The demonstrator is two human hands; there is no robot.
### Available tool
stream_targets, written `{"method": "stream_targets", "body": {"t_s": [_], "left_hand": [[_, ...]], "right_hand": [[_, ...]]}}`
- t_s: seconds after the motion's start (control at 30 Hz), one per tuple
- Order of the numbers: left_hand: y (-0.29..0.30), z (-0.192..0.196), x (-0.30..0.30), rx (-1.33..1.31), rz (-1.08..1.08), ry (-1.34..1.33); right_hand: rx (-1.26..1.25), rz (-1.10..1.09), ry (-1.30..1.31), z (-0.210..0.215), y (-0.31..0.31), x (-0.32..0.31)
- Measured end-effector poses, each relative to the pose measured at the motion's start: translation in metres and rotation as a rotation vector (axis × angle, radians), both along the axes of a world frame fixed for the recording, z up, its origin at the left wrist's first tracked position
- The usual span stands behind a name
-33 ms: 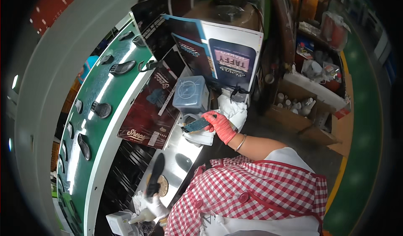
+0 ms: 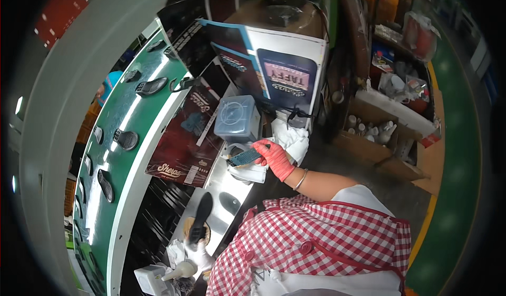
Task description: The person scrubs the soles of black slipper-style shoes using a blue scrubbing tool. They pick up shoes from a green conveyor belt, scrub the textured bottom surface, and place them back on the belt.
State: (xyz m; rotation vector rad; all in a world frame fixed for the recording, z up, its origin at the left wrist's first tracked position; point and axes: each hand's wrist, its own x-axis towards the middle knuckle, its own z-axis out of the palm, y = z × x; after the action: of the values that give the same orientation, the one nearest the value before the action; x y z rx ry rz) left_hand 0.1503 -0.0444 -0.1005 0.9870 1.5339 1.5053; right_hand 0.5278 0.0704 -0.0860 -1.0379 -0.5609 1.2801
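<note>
- The right hand (image 2: 275, 158), in a red glove, is raised over the metal surface (image 2: 219, 177). Its grip is closed around one end of a dark, flat, ribbed piece (image 2: 243, 158), which sticks out to the person's left. Whether this is a brush or a sole part cannot be told.
- Just under that piece sits a white cup-like thing (image 2: 247, 173). Whether the two touch is unclear.
- The left hand (image 2: 196, 249), in a pale glove, is low at the near end of the surface. Its fingers are wrapped around the heel end of a black shoe sole (image 2: 201, 216), which lies lengthwise over a round brownish pad (image 2: 187, 227).
- A second dark sole shape (image 2: 230, 203) lies just beside the held one on the surface.
- Compared with the earlier view, nothing has visibly shifted. Both hands, the ribbed piece and the sole sit in the same places, so the ribbed piece and the sole remain well apart.
- A pale squeeze bottle (image 2: 182, 269) lies near the left hand, at the lower edge.
- Behind the right hand are a clear bluish lidded box (image 2: 237, 118) and a bunched white cloth (image 2: 294, 139).
- To the left, a green conveyor (image 2: 113, 111) carries several dark soles spaced along it.
- A dark printed cardboard sheet (image 2: 184, 138) leans between the conveyor and the surface.
</note>
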Motion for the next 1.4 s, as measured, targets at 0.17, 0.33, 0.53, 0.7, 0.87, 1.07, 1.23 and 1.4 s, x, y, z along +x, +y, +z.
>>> {"method": "stream_targets", "body": {"t_s": [0.17,0.33,0.53,0.7,0.87,1.07,1.23,1.4], "left_hand": [[-0.002,-0.051,0.039,-0.232,-0.059,0.026],[0.002,-0.081,0.038,-0.385,-0.01,-0.003],[-0.003,-0.081,0.067,-0.484,0.046,-0.033],[-0.004,-0.082,0.083,-0.521,0.05,-0.058],[-0.001,-0.085,0.091,-0.534,0.038,-0.108],[0.007,-0.089,0.086,-0.542,-0.014,-0.246],[0.012,-0.09,0.071,-0.505,-0.143,-0.515],[0.028,-0.083,0.052,-0.603,-0.262,-1.043]], "right_hand": [[0.077,0.015,0.047,-0.009,0.0,0.019],[0.098,0.049,0.064,-0.01,0.001,0.038],[0.074,0.101,0.081,-0.015,0.006,0.059],[0.119,0.125,0.075,-0.024,0.014,0.067],[0.139,0.123,0.056,-0.023,0.016,0.068],[0.089,0.11,0.052,-0.025,0.019,0.065],[0.106,0.03,0.04,-0.017,0.02,0.059],[0.044,-0.016,-0.106,-0.001,0.025,0.055]]}}
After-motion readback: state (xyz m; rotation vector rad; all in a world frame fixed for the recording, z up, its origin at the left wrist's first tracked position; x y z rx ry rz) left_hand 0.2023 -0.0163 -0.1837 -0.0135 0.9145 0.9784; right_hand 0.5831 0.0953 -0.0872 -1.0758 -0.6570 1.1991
